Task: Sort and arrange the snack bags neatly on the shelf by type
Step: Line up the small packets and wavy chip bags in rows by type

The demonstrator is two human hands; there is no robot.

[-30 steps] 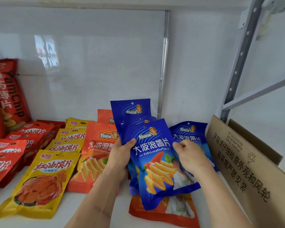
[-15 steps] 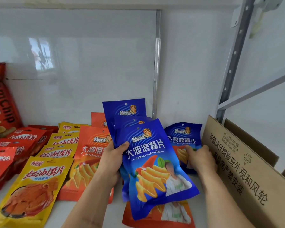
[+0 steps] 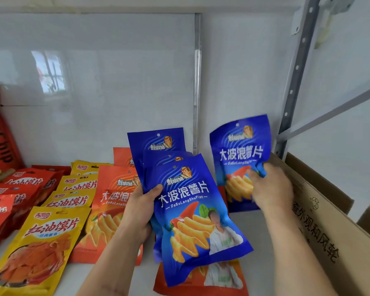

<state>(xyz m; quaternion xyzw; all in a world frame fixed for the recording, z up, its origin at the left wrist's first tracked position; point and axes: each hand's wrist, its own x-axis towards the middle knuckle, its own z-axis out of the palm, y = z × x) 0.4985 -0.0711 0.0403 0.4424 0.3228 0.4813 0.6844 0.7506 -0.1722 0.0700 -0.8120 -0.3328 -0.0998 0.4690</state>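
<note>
Blue snack bags (image 3: 192, 210) fill both gripping hands above the white shelf (image 3: 150, 274), cardboard box (image 3: 320, 221) alongside.

A brown cardboard box (image 3: 329, 231) printed with black characters stands at the shelf's right edge. Behind it rises a grey perforated upright (image 3: 297, 77); the glossy white back panel (image 3: 105, 82) reflects what may be a window.

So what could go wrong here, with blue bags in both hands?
The left hand pinches a fanned stack of blue bags by one edge; one could slide out. The right hand crumples its blue bag, possibly crushing the chips. An orange bag overhangs the front edge, easily knocked off.
</note>
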